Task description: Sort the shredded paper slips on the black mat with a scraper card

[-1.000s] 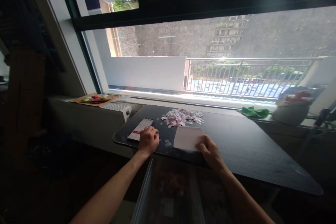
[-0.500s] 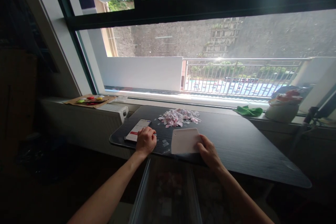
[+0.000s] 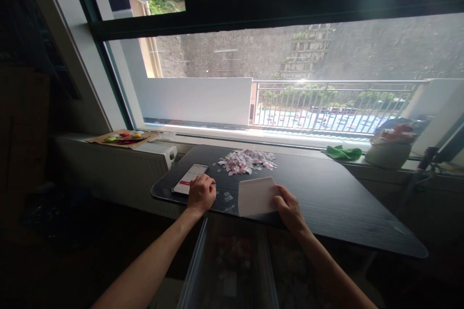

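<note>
My right hand (image 3: 290,207) grips the right edge of a flat white plastic scraper (image 3: 256,197), which has rounded corners and a small hole near its upper left. The scraper is held over the front edge of the table. To its left, my left hand (image 3: 201,194) is closed with curled fingers beside a phone (image 3: 189,179) with a lit screen; whatever those fingers may hold is hidden. Between the hands lie a few small clear pieces (image 3: 228,197). Farther back is a heap of small pale and pinkish scraps (image 3: 247,161).
The dark table (image 3: 311,193) stands against a window. Beneath its front edge is a clear plastic bin (image 3: 270,270) with dim contents. A green cloth (image 3: 343,153) and a filled bag (image 3: 391,149) sit on the right sill. A radiator (image 3: 155,152) is at left, near a brown board (image 3: 99,140) holding colourful items.
The scraper has shifted slightly right and tilted, its lower left corner dropping a little. My left hand, the phone and the heap look unchanged.
</note>
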Tool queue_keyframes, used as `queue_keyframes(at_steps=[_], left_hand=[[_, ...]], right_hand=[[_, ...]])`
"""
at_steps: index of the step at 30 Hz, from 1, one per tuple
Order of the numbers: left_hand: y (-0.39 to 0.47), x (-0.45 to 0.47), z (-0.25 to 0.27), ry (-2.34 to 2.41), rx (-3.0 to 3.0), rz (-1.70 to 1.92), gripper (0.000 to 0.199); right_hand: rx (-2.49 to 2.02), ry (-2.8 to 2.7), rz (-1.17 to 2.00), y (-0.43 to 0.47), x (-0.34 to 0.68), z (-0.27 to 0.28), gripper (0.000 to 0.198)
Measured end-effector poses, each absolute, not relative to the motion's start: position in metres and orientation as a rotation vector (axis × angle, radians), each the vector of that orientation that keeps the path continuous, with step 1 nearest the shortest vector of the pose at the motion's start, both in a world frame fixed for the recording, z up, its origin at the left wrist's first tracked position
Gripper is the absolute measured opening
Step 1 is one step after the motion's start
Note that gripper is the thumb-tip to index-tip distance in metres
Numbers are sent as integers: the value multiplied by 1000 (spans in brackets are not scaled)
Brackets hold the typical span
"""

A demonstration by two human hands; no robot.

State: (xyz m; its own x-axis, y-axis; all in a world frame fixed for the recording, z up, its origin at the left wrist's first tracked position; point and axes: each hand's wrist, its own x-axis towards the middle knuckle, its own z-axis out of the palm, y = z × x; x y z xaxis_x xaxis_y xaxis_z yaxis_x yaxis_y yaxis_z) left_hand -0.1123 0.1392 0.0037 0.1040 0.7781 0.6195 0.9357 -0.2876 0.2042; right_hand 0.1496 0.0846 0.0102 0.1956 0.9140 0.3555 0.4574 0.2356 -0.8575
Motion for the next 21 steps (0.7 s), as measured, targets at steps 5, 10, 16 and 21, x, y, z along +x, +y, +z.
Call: queue_keyframes(at_steps=[5, 10, 16, 21], left_hand=[[139, -112, 4, -1708, -2144, -949, 20], [139, -112, 3, -1712, -2147, -951, 20], [140, -111, 2, -1701, -2136, -986, 20], [140, -112, 0, -1677, -2137, -992, 19]], right_hand=[[-1381, -1383, 520, 91, 148, 8, 36], [-1310, -1473, 566, 112, 138, 3, 37], [-1266, -1503, 600, 121, 134, -2, 30], [-1267, -1440, 604, 129, 127, -2, 35]])
